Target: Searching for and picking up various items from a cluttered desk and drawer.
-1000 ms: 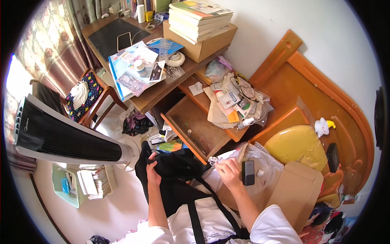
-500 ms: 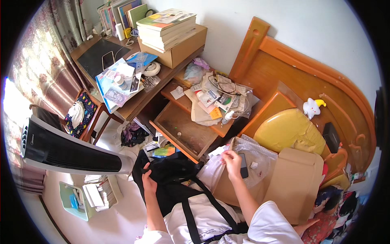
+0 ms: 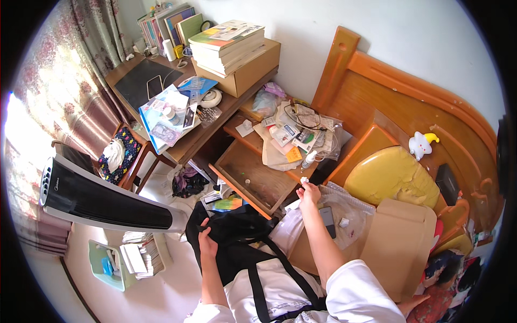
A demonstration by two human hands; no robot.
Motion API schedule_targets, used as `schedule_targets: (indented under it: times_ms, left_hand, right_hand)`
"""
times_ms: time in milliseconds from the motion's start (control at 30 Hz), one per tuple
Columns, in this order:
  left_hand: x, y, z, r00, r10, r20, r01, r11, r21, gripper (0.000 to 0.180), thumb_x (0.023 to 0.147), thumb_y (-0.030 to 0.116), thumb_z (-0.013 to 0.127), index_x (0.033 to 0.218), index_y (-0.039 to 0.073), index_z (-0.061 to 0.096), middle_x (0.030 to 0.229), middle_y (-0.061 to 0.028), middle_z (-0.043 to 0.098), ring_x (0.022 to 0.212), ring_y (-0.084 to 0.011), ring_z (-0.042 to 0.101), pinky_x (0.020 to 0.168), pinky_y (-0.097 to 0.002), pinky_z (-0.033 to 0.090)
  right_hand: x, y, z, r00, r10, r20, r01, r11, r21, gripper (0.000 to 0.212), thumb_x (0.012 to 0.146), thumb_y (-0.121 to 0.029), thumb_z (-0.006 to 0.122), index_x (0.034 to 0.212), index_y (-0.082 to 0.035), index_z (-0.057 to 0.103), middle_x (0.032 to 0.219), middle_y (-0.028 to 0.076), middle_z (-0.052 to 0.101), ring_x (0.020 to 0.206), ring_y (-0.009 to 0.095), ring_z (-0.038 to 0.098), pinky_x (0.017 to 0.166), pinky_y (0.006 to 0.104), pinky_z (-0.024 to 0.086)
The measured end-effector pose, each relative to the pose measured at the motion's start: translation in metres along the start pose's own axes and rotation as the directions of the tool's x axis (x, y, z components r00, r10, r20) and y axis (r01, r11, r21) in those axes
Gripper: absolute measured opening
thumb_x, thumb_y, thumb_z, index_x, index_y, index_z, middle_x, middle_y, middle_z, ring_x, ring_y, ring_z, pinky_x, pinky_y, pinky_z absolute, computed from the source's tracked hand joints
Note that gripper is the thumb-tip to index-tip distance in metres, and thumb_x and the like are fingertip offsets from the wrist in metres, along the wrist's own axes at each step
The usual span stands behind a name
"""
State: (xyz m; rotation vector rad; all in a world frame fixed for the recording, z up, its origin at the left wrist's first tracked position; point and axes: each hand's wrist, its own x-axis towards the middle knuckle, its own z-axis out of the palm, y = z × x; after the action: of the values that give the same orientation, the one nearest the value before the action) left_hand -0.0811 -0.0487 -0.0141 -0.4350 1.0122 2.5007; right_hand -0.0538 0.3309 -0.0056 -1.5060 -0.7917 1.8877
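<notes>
My left hand [image 3: 208, 243] is closed on the edge of a black bag [image 3: 229, 229] lying across my lap. Between the fingertips of my right hand [image 3: 308, 196] is a small crumpled white scrap [image 3: 305, 181], apparently paper or tissue. That hand hovers beyond an open cardboard box [image 3: 396, 247], near the right front corner of a pulled-out wooden drawer [image 3: 258, 180]. Another white piece [image 3: 293, 205] shows just below it, on or beside the clear plastic wrap [image 3: 358, 207]. Inside the box lie a dark phone [image 3: 327, 222] and a small white scrap [image 3: 344, 222].
Papers, cards and a small bottle [image 3: 309, 159] crowd the nightstand. Left stands a tower fan [image 3: 116, 199], with a green bin [image 3: 105, 266] below it. A desk [image 3: 186, 151] holds books on a carton [image 3: 253, 70]. The orange headboard [image 3: 398, 81] is at right.
My right hand has moved slightly away from me, raising the white scrap toward the nightstand. My left hand keeps its grip on the bag. The whole view has shifted a little.
</notes>
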Motion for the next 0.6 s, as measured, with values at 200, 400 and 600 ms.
schedule_targets:
  times_ms: [200,400,600]
  left_hand:
    - [-0.002,-0.001,0.005,1.0,0.011,-0.021,-0.011,1.0,0.028,0.045,0.079,0.001,0.053,0.125,0.003,0.051,0.113,-0.0122,0.059,0.105,-0.0263,0.058,0.097,-0.0385,0.045]
    - [0.001,-0.001,-0.004,1.0,0.018,-0.01,-0.018,0.999,0.033,0.046,0.08,0.001,0.053,0.125,0.003,0.05,0.115,-0.0134,0.059,0.107,-0.0267,0.058,0.098,-0.0385,0.044]
    - [0.002,0.001,-0.004,1.0,0.017,-0.026,-0.016,0.998,0.06,0.046,0.079,0.0,0.054,0.125,0.003,0.051,0.114,-0.0109,0.059,0.108,-0.0243,0.056,0.099,-0.0355,0.042]
  right_hand:
    - [0.023,-0.007,0.013,0.999,-0.036,-0.035,0.036,0.999,-0.017,0.014,0.084,-0.014,0.068,0.094,-0.009,0.06,0.078,0.002,0.06,0.053,0.014,0.055,0.048,0.0261,0.048]
    - [0.0,-0.005,-0.009,0.974,-0.17,0.15,0.204,0.947,-0.248,0.024,0.089,-0.03,0.063,0.094,-0.006,0.067,0.067,0.001,0.06,0.046,0.008,0.049,0.042,0.0219,0.04]
    - [-0.031,0.051,-0.014,0.698,-0.076,0.712,0.53,0.723,-0.443,0.019,0.092,-0.009,0.051,0.101,-0.003,0.067,0.072,0.008,0.064,0.06,0.011,0.059,0.055,0.0239,0.05]
